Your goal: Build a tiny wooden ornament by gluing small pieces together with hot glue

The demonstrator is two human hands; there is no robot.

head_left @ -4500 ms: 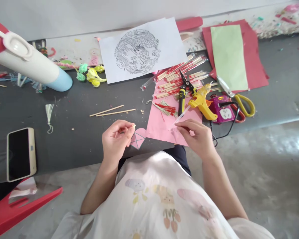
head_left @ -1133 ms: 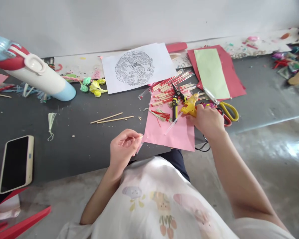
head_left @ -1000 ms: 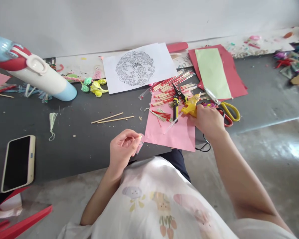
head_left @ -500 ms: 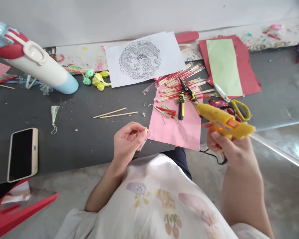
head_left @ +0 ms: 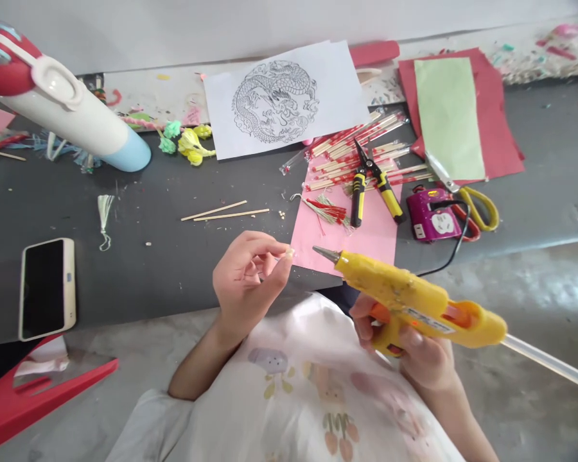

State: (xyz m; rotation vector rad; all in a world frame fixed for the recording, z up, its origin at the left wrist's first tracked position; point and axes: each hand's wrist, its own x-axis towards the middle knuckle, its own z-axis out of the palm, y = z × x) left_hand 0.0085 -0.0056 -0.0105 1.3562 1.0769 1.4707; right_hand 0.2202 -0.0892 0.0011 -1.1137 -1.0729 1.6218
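Note:
My right hand (head_left: 414,350) is wrapped round the handle of a yellow hot glue gun (head_left: 395,289), its metal nozzle pointing left and a clear glue stick (head_left: 549,362) sticking out of its back. To the left, thumb and forefinger of my left hand (head_left: 253,282) pinch a tiny pale piece (head_left: 289,252), too small to name for certain. The nozzle is a short way to the right of it, apart from it. Beyond my left hand lie two thin wooden sticks (head_left: 231,215) with a few pale bits (head_left: 282,214) beside them. Under the nozzle is a pink paper sheet (head_left: 313,250).
Yellow-black pliers (head_left: 359,199), wrapped chopsticks (head_left: 385,135), tassels (head_left: 327,210), scissors (head_left: 481,205) and a purple power socket (head_left: 433,215) with a black cord lie right. A dragon drawing (head_left: 274,102) is behind. A bottle (head_left: 91,128) and phone (head_left: 47,289) are left.
My right hand has brought the glue gun left and toward my body, its nozzle now near my left hand. The pliers and purple socket are uncovered. My left hand keeps its pinch.

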